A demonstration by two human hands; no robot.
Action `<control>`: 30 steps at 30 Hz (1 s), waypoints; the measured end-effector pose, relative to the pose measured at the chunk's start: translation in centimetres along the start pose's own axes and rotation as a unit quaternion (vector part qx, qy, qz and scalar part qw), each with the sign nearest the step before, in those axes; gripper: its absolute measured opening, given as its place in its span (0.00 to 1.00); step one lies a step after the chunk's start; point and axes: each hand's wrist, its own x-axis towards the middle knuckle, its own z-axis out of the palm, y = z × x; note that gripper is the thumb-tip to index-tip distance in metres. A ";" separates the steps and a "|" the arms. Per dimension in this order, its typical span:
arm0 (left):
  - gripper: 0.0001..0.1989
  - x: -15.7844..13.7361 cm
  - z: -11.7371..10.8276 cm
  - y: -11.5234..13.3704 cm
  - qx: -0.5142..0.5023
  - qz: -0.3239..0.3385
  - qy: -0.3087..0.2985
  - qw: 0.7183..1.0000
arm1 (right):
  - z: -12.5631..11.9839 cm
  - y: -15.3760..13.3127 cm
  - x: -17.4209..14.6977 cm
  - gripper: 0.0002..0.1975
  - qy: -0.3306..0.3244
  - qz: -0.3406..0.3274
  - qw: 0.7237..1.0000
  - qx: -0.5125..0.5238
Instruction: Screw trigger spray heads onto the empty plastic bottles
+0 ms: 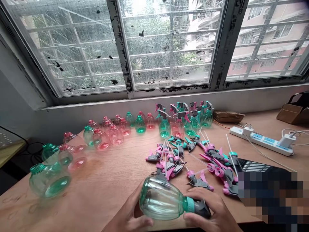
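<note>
A clear green spray bottle [161,198] lies sideways in the air above the table's front edge, its base to the left. My left hand [134,211] is wrapped around the base end. At the other end, my right hand [212,206] grips the teal collar and dark grey spray head [201,207], which sits on the bottle's neck. Just beyond the bottle lies a pile of loose pink and grey spray heads [169,161] with thin white tubes. More loose spray heads [219,170] lie to the right, some of them teal.
Open green bottles [51,180] and pink bottles [117,135] stand along the left and back. Bottles with spray heads [191,124] cluster near the window. A white power strip [262,140], a brown parcel [228,116], a cardboard box [293,109] and a dark glossy panel [263,167] are on the right.
</note>
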 end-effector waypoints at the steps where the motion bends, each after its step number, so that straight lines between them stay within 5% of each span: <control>1: 0.47 0.0 0.1 0.0 -0.001 -0.006 0.005 1.000 | 0.0 0.0 -0.1 0.12 -0.002 0.020 1.000 -0.003; 5: 0.46 0.0 -0.1 -0.8 0.056 -0.016 0.039 0.998 | 0.0 -0.2 0.1 0.11 -0.016 0.043 0.999 0.017; 10: 0.60 -0.2 -0.5 -1.4 0.073 -0.019 0.043 0.996 | 0.3 0.3 0.4 0.12 0.002 -0.101 0.994 -0.029; 14: 0.57 -0.2 -0.5 -1.4 0.052 -0.014 0.046 0.997 | 0.5 1.2 0.1 0.19 -0.047 -0.157 0.985 -0.059; 23: 0.43 -0.2 -0.2 -3.5 0.068 0.067 0.096 0.991 | 0.3 -0.4 0.2 0.14 -0.032 -0.017 0.999 0.000; 27: 0.40 0.1 -0.1 -3.3 0.119 0.135 0.099 0.979 | 0.1 0.1 0.4 0.15 -0.044 -0.019 0.999 -0.002; 30: 0.44 0.1 -0.3 -3.0 0.128 0.111 0.089 0.982 | -0.1 0.8 0.4 0.20 -0.035 -0.042 0.998 -0.018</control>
